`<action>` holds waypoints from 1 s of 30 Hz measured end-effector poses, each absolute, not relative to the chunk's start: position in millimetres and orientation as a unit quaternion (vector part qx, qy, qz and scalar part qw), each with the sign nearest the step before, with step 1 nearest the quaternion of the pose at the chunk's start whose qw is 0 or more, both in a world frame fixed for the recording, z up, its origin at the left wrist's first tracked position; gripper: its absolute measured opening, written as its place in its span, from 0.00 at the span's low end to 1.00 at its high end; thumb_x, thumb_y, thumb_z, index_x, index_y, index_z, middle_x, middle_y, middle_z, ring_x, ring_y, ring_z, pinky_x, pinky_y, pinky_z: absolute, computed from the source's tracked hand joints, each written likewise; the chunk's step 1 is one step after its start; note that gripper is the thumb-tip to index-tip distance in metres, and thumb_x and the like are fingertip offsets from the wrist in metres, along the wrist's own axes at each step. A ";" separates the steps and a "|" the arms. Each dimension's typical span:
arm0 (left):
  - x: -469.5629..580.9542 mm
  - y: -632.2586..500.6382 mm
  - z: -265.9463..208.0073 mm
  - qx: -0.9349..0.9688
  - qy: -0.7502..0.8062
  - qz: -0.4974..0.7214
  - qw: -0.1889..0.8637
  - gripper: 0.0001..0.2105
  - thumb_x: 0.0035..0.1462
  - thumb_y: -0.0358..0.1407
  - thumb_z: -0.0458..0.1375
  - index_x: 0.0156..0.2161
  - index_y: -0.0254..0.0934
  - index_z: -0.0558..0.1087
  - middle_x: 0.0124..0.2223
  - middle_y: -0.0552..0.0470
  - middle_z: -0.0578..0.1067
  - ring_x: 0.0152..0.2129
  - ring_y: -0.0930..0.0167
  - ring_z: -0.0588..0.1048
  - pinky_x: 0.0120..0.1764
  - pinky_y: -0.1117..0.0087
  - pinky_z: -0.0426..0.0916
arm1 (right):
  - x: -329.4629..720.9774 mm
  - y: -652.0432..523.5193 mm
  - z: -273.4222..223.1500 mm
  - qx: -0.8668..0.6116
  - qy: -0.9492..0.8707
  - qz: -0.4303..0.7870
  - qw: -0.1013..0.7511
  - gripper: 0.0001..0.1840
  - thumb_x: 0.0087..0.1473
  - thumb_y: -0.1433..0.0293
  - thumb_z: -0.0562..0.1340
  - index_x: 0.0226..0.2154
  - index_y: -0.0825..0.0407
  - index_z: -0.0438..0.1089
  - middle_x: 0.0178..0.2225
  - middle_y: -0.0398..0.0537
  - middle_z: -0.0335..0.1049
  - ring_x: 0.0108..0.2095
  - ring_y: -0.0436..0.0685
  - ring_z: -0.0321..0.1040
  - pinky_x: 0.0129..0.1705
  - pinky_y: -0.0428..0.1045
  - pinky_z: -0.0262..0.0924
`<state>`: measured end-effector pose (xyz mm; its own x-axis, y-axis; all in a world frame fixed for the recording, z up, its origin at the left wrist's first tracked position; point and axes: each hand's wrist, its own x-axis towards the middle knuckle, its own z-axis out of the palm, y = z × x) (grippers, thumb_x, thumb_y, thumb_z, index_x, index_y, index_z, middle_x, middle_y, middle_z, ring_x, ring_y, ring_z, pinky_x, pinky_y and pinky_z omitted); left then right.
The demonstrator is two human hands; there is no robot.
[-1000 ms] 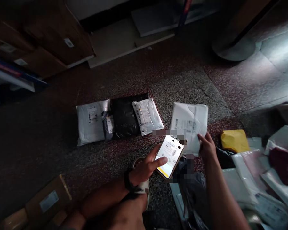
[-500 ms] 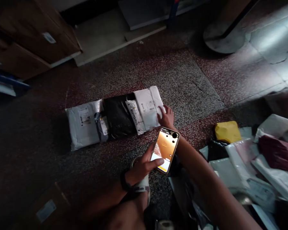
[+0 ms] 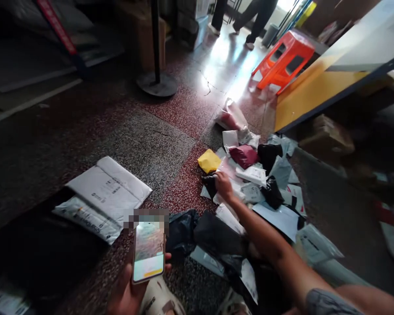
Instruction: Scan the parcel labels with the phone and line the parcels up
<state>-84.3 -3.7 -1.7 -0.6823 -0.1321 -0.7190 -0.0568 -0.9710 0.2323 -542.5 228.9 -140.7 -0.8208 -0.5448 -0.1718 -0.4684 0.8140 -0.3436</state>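
On the grey-and-red speckled stone floor (image 3: 134, 131), at left, a flat white rectangular parcel (image 3: 110, 186) overlaps a crinkled white plastic mailer (image 3: 85, 221) with dark lettering; these two are already set out. Next, the left hand (image 3: 128, 293) holds a lit rectangular smartphone (image 3: 149, 251). Farther right, beyond a crumpled yellow packet (image 3: 209, 161), the right hand (image 3: 223, 186) is at a jumbled heap of mixed plastic packets (image 3: 252, 175), many not set out; whether its bent fingers grip one, I cannot tell.
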 end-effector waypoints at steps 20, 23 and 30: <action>-106.6 17.4 14.9 0.393 -0.142 -0.907 0.047 0.45 0.69 0.60 0.69 0.83 0.48 0.63 0.59 0.36 0.88 0.50 0.42 0.89 0.49 0.44 0.86 | -603.3 341.3 92.5 -0.071 0.939 -0.336 0.012 0.25 0.63 0.43 0.71 0.54 0.41 0.84 0.48 0.64 0.85 0.46 0.72 0.81 0.50 0.65 0.76; -105.6 17.1 15.0 0.390 -0.142 -0.908 0.056 0.43 0.71 0.59 0.67 0.83 0.47 0.64 0.63 0.35 0.87 0.51 0.41 0.88 0.50 0.43 0.86 | -569.2 308.5 76.5 0.016 0.875 -0.448 0.183 0.35 0.38 0.51 0.86 0.48 0.43 0.85 0.43 0.61 0.86 0.39 0.73 0.82 0.40 0.63 0.79; -105.3 13.1 34.4 0.322 -0.196 -0.922 0.084 0.43 0.70 0.64 0.65 0.80 0.43 0.70 0.64 0.30 0.84 0.48 0.43 0.89 0.44 0.48 0.86 | -490.2 167.2 -74.3 0.052 0.745 -0.556 0.365 0.31 0.35 0.57 0.80 0.44 0.52 0.83 0.36 0.53 0.86 0.34 0.67 0.84 0.38 0.59 0.82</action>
